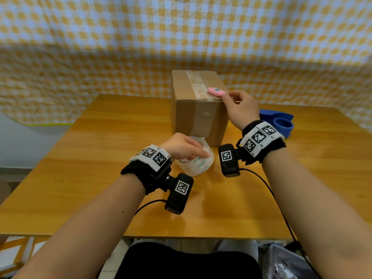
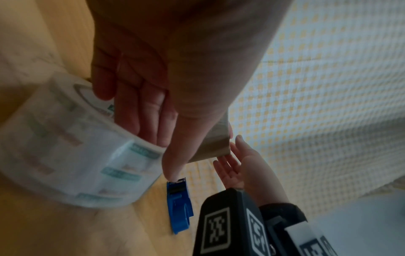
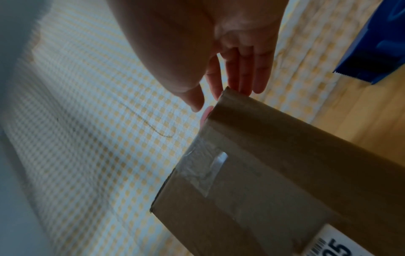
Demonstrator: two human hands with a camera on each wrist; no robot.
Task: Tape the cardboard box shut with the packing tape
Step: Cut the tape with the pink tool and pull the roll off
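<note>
A brown cardboard box (image 1: pixel 199 115) (image 3: pixel 285 164) stands at the table's far middle, with clear tape (image 1: pixel 196 84) running over its top seam. A pink cutter (image 1: pixel 216 91) lies on the top near the front right corner. My right hand (image 1: pixel 227 97) (image 3: pixel 210 97) hovers at that corner with relaxed, nearly straight fingers and holds nothing; its index tip is beside the cutter. In front of the box lies a roll of clear printed packing tape (image 1: pixel 198 164) (image 2: pixel 76 152). My left hand (image 1: pixel 199 152) (image 2: pixel 153 138) lies on the roll with fingers almost straight.
A blue tape dispenser (image 1: pixel 281 123) (image 2: pixel 178 204) sits on the wooden table (image 1: pixel 100 158) right of the box, just behind my right wrist. A yellow checked cloth (image 1: pixel 100 47) hangs behind the table. Cables trail from both wrist cameras toward the near edge.
</note>
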